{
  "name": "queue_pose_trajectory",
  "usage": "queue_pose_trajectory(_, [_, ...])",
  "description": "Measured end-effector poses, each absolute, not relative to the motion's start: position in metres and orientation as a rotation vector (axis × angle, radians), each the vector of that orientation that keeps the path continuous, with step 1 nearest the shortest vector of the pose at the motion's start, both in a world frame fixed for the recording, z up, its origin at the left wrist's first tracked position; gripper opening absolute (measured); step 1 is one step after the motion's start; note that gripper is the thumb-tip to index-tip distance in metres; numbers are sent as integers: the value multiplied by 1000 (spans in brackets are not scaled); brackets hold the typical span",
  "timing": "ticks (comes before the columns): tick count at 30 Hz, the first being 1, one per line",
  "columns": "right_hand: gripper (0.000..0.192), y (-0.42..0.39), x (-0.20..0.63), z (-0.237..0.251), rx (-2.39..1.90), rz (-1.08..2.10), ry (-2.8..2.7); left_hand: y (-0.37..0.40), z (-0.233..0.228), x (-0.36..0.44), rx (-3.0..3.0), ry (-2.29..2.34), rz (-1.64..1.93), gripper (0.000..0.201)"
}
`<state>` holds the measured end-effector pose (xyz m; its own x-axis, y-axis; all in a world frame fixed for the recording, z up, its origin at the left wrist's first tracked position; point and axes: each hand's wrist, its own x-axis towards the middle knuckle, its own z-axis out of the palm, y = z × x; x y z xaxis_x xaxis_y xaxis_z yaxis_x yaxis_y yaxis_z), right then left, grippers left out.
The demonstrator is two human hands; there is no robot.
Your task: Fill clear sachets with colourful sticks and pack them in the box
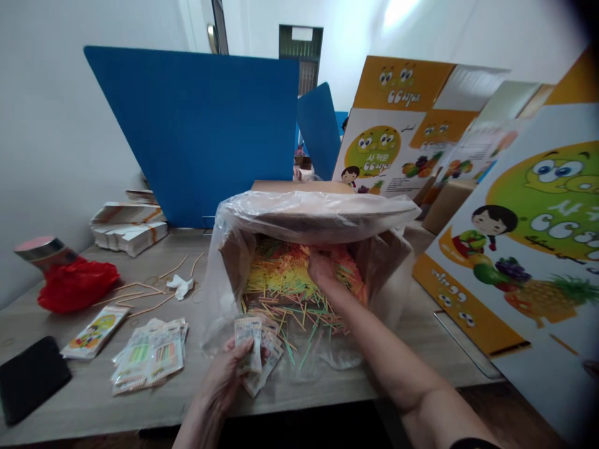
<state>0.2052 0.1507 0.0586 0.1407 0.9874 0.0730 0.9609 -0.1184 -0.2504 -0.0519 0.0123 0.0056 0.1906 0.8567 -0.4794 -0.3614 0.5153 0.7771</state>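
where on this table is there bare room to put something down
Bare wood lies between the red bag and the packet pile, and along the near edge between the black pad and the left hand. It is crowded around the plastic-lined box, where the right hand reaches into the colored sticks.

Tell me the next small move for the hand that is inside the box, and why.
Probably close the right hand on a small bunch of the coloured sticks and lift it out. It already rests on the pile in the plastic-lined box, while the left hand holds small packets at the table's edge.
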Motion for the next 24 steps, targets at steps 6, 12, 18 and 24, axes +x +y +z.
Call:
queue_pose_trajectory(6, [31, 114, 233, 51, -2113, 38, -1946, 15, 13, -34, 706, 1139, 922, 42])
queue_pose_trajectory(12, [32, 59, 203, 23, -1688, 673, -1673, 23, 22, -19, 990, 1153, 978, 23])
queue_pose_trajectory(18, [18, 38, 166, -37, -1452, 1030, -1453, 37, 24, 25, 1464, 988, 959, 9])
queue_pose_trajectory(24, [18, 42, 177, -53, -1335, 1006, -1401, 38, 16, 36, 1334, 957, 1020, 11])
